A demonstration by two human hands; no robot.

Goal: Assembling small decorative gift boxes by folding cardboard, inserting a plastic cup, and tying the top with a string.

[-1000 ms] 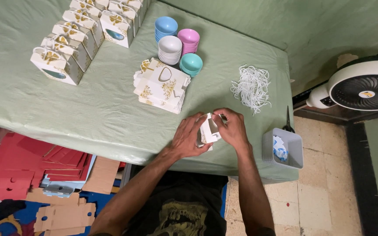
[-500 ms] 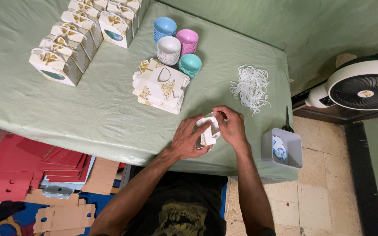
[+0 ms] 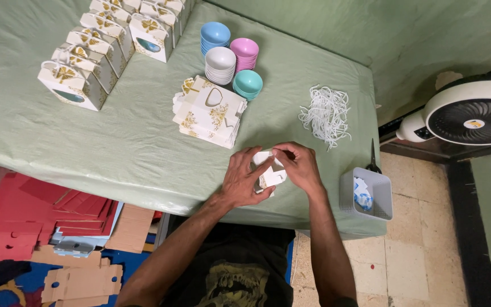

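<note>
A small white and gold paper box (image 3: pixel 269 170) lies between both hands near the front edge of the green table (image 3: pixel 115 142). My left hand (image 3: pixel 244 177) grips its left side. My right hand (image 3: pixel 299 165) pinches its top flap from the right. The box is mostly hidden by my fingers. A stack of flat white and gold box blanks (image 3: pixel 208 112) lies just beyond my left hand.
Folded white gift boxes (image 3: pixel 106 45) stand in rows at the far left. Stacks of blue, pink, white and teal bowls (image 3: pixel 228 59) sit behind the blanks. A heap of white cords (image 3: pixel 326 113), a grey bin (image 3: pixel 367 193) with scissors, a fan (image 3: pixel 473 113), red card sheets (image 3: pixel 24 219).
Both hands have shifted slightly on the small box, folding it lower and flatter against the table. Everything else on the table stays put.
</note>
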